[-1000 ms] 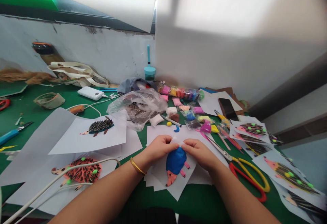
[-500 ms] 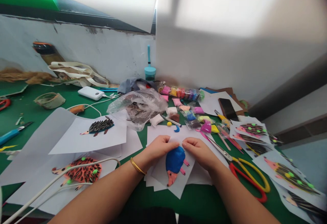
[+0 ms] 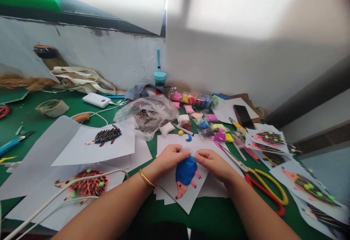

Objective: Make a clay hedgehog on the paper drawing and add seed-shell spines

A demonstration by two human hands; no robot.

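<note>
A white paper sheet (image 3: 193, 195) bears a hedgehog figure (image 3: 186, 172) with a blue body, a pink-orange head at the lower left and pink feet on the right. My left hand (image 3: 172, 158) pinches the sheet's upper edge between thumb and fingers, above the blue body. Close beside it, my right hand (image 3: 212, 161) pinches the same edge on the right. The other fingers of both hands are curled, partly hidden. A small blue crescent (image 3: 188, 138) and a yellow ball (image 3: 181, 132) lie beyond the hands.
Scissors (image 3: 269, 192) lie right of my right forearm. Finished hedgehog pictures (image 3: 308, 185) are stacked at the right; others (image 3: 90, 152) lie left under a white cable (image 3: 46, 203). A plastic bag of seeds (image 3: 147, 117) and colored clay packets (image 3: 212, 117) are behind.
The held sheet has turned slightly, its bottom corner and the hedgehog's head shifting left. Both hands keep their grip.
</note>
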